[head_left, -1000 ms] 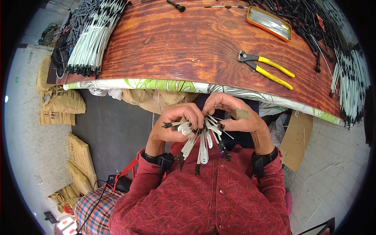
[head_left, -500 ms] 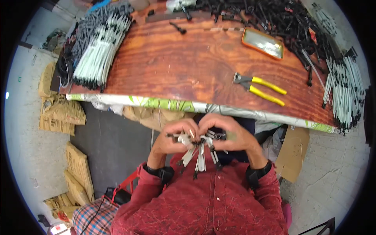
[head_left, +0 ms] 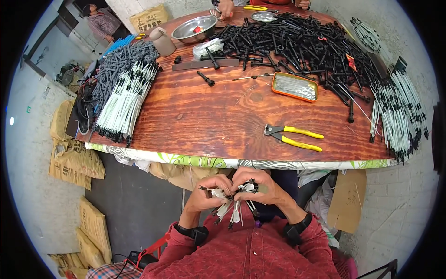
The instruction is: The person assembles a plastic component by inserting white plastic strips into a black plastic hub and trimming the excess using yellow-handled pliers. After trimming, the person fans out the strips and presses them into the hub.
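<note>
Low in front of my red shirt, below the table's front edge, both hands are together on a bundle of thin white sticks with black ends (head_left: 235, 215). My left hand (head_left: 203, 197) is closed round its left part, with fingers curled. From the right, my right hand (head_left: 268, 187) grips the bundle, its fingertips meeting those of the left. Black tips and flat white pieces poke out between the hands, and the sticks fan downward. What the fingertips pinch at the centre is too small to tell. End-cutting pliers with yellow handles (head_left: 302, 138) lie on the table beyond the right hand.
On the wooden table (head_left: 195, 125) are stacked white sticks (head_left: 125, 102), grey parts (head_left: 104, 69), black plastic parts (head_left: 288, 42), an orange-rimmed tin of thin rods (head_left: 295, 87) and more white sticks (head_left: 399, 121). A metal bowl (head_left: 194, 29) stands near a co-worker's hand (head_left: 226, 8).
The view has tilted up, showing the far table side, the bowl and other people. My hands stay together on the bundle; the right hand has turned slightly.
</note>
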`<action>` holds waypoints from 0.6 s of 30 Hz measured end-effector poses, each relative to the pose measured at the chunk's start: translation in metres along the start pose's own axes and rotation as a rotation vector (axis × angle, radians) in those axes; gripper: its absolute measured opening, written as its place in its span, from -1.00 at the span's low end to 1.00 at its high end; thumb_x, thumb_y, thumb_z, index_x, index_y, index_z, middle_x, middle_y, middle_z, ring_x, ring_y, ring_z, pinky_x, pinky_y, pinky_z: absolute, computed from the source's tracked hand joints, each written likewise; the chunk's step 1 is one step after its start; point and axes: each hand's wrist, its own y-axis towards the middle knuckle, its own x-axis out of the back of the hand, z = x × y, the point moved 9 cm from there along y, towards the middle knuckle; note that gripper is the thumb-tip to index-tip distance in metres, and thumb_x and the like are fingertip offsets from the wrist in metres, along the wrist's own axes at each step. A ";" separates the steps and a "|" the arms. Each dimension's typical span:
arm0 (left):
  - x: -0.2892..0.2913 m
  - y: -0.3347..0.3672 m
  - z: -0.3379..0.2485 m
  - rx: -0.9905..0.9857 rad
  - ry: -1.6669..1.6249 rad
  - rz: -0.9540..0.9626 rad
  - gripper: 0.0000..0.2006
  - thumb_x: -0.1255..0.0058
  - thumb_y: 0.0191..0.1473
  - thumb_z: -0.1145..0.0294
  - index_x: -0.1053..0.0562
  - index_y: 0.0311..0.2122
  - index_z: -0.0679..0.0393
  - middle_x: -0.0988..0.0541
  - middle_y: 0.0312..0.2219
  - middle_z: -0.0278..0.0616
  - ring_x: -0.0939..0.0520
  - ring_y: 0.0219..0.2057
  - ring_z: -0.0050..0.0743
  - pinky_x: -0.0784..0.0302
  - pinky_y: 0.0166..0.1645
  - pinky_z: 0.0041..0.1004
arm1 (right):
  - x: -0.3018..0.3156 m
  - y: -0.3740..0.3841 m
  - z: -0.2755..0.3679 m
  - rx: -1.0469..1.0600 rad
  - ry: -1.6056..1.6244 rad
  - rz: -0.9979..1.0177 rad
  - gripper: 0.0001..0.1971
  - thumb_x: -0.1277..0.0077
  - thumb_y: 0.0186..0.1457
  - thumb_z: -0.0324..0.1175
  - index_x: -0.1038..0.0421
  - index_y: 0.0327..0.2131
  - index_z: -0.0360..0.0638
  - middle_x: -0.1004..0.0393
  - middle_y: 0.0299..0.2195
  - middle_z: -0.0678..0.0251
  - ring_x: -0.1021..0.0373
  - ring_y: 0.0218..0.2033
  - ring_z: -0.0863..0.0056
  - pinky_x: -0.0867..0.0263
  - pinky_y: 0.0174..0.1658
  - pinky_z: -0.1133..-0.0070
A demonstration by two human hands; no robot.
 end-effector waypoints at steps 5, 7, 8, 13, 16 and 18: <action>0.002 -0.002 -0.001 -0.025 -0.015 -0.028 -0.79 -0.25 -0.10 0.54 -0.51 -0.30 0.25 -0.58 -0.33 -0.15 -0.56 -0.22 -0.34 -0.45 -0.07 -0.38 | -0.002 -0.002 -0.002 0.019 0.068 0.013 -0.79 -0.30 -0.05 -0.52 -0.47 -0.32 -0.27 -0.46 -0.33 0.33 -0.41 -0.28 0.49 -0.33 -0.21 0.54; 0.001 -0.003 0.000 -0.011 -0.014 -0.052 -0.79 -0.27 -0.09 0.49 -0.50 -0.31 0.24 -0.57 -0.33 -0.15 -0.56 -0.22 -0.34 -0.44 -0.08 -0.38 | -0.003 -0.004 -0.004 0.006 0.084 0.017 -0.79 -0.30 -0.05 -0.51 -0.48 -0.32 -0.27 -0.47 -0.33 0.33 -0.41 -0.28 0.49 -0.33 -0.21 0.54; 0.000 -0.003 0.001 0.003 -0.016 -0.069 -0.78 -0.30 -0.08 0.44 -0.50 -0.33 0.24 -0.56 -0.33 -0.14 -0.55 -0.23 -0.35 -0.42 -0.10 -0.39 | -0.004 -0.005 -0.006 -0.007 0.095 0.014 -0.78 -0.30 -0.05 -0.51 -0.48 -0.32 -0.27 -0.47 -0.33 0.33 -0.42 -0.28 0.49 -0.33 -0.21 0.55; 0.004 -0.008 0.003 0.017 0.001 -0.109 -0.76 -0.33 -0.06 0.40 -0.49 -0.33 0.22 -0.54 -0.34 -0.16 -0.54 -0.26 -0.37 -0.41 -0.11 -0.39 | -0.007 -0.004 -0.006 -0.018 0.069 0.002 -0.79 -0.30 -0.05 -0.51 -0.49 -0.31 -0.28 -0.47 -0.34 0.33 -0.42 -0.30 0.50 -0.34 -0.22 0.55; 0.004 -0.006 0.001 -0.011 0.005 -0.132 -0.76 -0.32 -0.06 0.42 -0.48 -0.32 0.22 -0.53 -0.36 -0.18 -0.53 -0.27 -0.39 -0.41 -0.12 -0.39 | -0.008 -0.003 -0.005 -0.011 0.031 0.019 -0.78 -0.30 -0.06 -0.52 -0.49 -0.30 -0.28 -0.47 -0.35 0.33 -0.42 -0.30 0.50 -0.34 -0.22 0.55; 0.004 -0.006 0.000 -0.023 0.009 -0.141 -0.76 -0.32 -0.06 0.43 -0.48 -0.32 0.21 -0.52 -0.37 -0.19 -0.53 -0.28 -0.40 -0.41 -0.12 -0.39 | -0.008 -0.001 -0.004 -0.007 0.012 0.024 -0.77 -0.30 -0.06 -0.52 -0.50 -0.30 -0.28 -0.47 -0.35 0.33 -0.42 -0.30 0.50 -0.34 -0.22 0.55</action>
